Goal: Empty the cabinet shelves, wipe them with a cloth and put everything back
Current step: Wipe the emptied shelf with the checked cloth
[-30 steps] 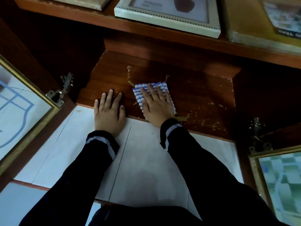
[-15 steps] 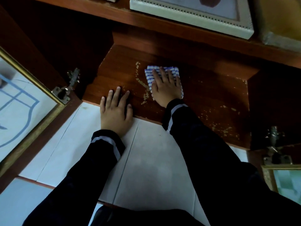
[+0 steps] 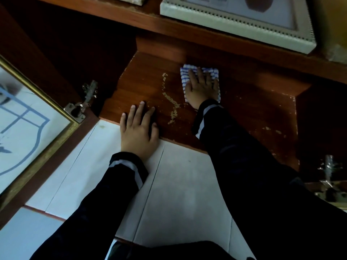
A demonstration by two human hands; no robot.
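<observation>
— What's at the far left?

— An open cabinet door (image 3: pixel 28 132) with a glass pane and a gold trim, hung on a metal hinge (image 3: pixel 82 104) beside the bottom shelf's (image 3: pixel 253 109) left edge.

— And the hands?

— The left hand (image 3: pixel 138 128) lies flat, fingers straight and a little spread, holding nothing. Its fingers rest on the front edge of the shelf and its heel sits over the pale tiled floor (image 3: pixel 187 194).

— What's just right of it?

— A curved trail of worn, flaking patches (image 3: pixel 172 104) in the brown shelf surface, between the two hands.

— Where is the cloth?

— The blue-and-white checked cloth (image 3: pixel 185 73) lies on the shelf near its back edge, about midway across. The right hand (image 3: pixel 201 89) presses down on it, palm flat and fingers straight; they are not curled around it. The cloth shows around the fingertips and along both sides of the hand.

— Farther right?

— More small chips near the shelf's right edge, and a second hinge (image 3: pixel 328 169) at the front right corner. Above, a pale beaded picture frame (image 3: pixel 244 44) lies on the upper shelf (image 3: pixel 131 17).
</observation>
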